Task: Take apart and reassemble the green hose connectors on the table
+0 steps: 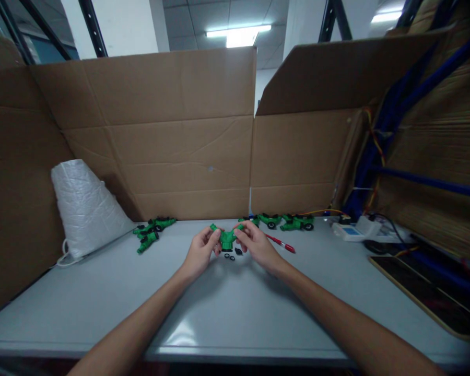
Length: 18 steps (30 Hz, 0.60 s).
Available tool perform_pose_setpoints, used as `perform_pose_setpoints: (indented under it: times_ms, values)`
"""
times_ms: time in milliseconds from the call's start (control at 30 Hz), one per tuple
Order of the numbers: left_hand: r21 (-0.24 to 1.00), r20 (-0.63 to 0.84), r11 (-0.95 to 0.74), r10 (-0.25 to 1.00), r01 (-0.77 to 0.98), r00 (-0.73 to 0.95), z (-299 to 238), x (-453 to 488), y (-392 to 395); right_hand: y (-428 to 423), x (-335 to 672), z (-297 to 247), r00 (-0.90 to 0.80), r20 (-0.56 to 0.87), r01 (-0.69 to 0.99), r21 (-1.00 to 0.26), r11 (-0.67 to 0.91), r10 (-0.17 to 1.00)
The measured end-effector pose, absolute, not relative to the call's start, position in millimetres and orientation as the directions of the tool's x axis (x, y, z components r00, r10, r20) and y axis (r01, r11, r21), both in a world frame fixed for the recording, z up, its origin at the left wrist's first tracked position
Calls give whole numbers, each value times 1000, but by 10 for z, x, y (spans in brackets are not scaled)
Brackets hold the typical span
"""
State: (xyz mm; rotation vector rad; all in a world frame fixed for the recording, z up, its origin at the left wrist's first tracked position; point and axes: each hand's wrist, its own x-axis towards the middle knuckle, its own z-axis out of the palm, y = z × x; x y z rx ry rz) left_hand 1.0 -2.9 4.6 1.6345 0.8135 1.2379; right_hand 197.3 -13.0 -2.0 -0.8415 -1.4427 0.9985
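Note:
Between my two hands is a green plastic toy part (pixel 227 239) with two arms spreading up and outward, held just above the white table. My left hand (pixel 200 251) pinches its left side with thumb and fingers. On the other side, my right hand (pixel 258 247) grips the right arm of the same part. Close below it lie two small black rings (pixel 229 257) and a small black piece (pixel 238 251). A red pen (pixel 281 244) rests just right of my right hand.
Several green toy vehicles with black wheels (pixel 295 222) stand along the back cardboard wall (pixel 180 146). More green toy pieces (pixel 148 241) lie at left, by a white sack (pixel 86 209). A power strip (pixel 350 231) and a dark flat panel (pixel 423 292) are at right.

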Motion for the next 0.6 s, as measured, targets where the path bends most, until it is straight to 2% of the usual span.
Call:
perform_pose_setpoints:
  times_ms: [300,600]
  values:
    - [950,308,-289,928,-115,212,48,41,-45,-103,1997,-31,-105,387,-42,-922,385,916]
    - [947,321,-311,935,-82,152,65,14,-58,-106,2006,-54,-121,361,-58,-932,357,925]
